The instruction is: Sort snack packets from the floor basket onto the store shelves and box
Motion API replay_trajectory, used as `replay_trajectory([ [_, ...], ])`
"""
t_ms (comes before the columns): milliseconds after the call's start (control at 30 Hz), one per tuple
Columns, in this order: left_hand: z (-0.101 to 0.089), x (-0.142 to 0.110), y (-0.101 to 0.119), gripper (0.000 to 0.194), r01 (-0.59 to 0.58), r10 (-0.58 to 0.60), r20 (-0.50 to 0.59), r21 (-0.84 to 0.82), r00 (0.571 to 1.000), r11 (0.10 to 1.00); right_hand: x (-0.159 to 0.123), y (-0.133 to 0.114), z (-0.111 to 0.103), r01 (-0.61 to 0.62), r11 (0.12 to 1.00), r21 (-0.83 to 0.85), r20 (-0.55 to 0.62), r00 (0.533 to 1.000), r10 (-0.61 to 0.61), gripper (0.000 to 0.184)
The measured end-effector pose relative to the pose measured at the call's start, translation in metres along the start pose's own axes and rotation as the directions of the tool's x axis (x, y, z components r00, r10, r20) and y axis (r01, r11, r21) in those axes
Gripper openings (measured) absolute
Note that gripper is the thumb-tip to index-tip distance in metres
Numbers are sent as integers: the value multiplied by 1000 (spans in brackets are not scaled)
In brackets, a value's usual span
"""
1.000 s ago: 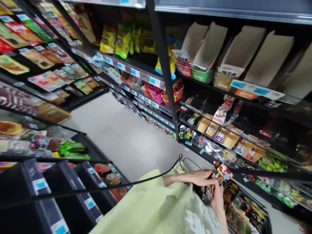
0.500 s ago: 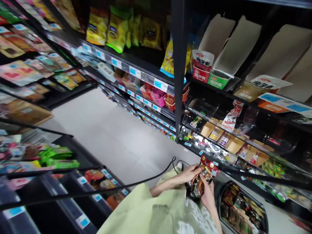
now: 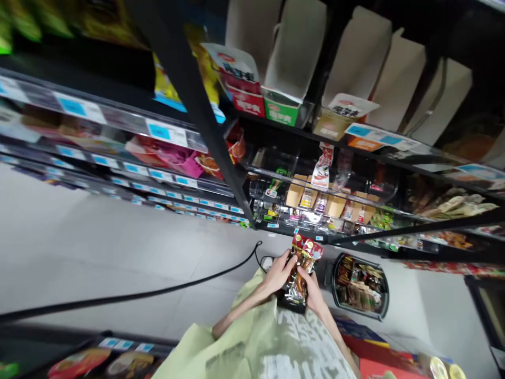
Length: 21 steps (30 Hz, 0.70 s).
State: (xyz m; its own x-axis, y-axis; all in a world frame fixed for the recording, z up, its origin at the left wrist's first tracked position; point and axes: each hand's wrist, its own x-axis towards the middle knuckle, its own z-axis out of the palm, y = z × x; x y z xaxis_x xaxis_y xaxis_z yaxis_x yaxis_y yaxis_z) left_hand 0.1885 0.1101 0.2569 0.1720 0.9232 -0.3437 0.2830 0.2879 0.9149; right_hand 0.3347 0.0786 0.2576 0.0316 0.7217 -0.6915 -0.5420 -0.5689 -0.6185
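Note:
Glossy snack packets (image 3: pixel 298 284), with red tops and brown-gold clear wrapping, are held in front of my body; two seem to lie side by side. My left hand (image 3: pixel 278 272) grips them from the left, its thumb and fingers over the front. On the other side my right hand (image 3: pixel 312 290) closes on their right edge, thumb across the front. Something black shows below the packets against the shirt, too unclear to name. Right of my hands, a black shopping basket (image 3: pixel 386 308) stands on the floor, filled with brown and dark packets.
Ahead runs a black shelf rack with price labels, red and green snack boxes (image 3: pixel 281 110) and small packets in clear bins. A dark upright post (image 3: pixel 205 116) divides it. A black cord (image 3: pixel 158 289) crosses at left. Red boxes (image 3: pixel 366 352) are stacked at lower right.
The view has swung right, so the shelves and basket appear further left. Both hands still hold the packets, which now show more upright.

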Motion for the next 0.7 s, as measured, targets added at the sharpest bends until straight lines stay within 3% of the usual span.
replay_trajectory([
  [167, 9, -1, 6, 39, -89, 91, 4, 208, 996, 974, -2, -2, 0, 0, 997, 80, -9, 1000, 1, 64],
  [367, 16, -1, 9, 35, -164, 170, 9, 311, 985, 936, -1, 2, -7, 12, 996, 90, -47, 999, -8, 60],
  [700, 13, -6, -4, 34, -111, 108, 41, 74, 993, 991, -1, 11, -7, 93, 996, 7, -102, 991, -91, 67],
])
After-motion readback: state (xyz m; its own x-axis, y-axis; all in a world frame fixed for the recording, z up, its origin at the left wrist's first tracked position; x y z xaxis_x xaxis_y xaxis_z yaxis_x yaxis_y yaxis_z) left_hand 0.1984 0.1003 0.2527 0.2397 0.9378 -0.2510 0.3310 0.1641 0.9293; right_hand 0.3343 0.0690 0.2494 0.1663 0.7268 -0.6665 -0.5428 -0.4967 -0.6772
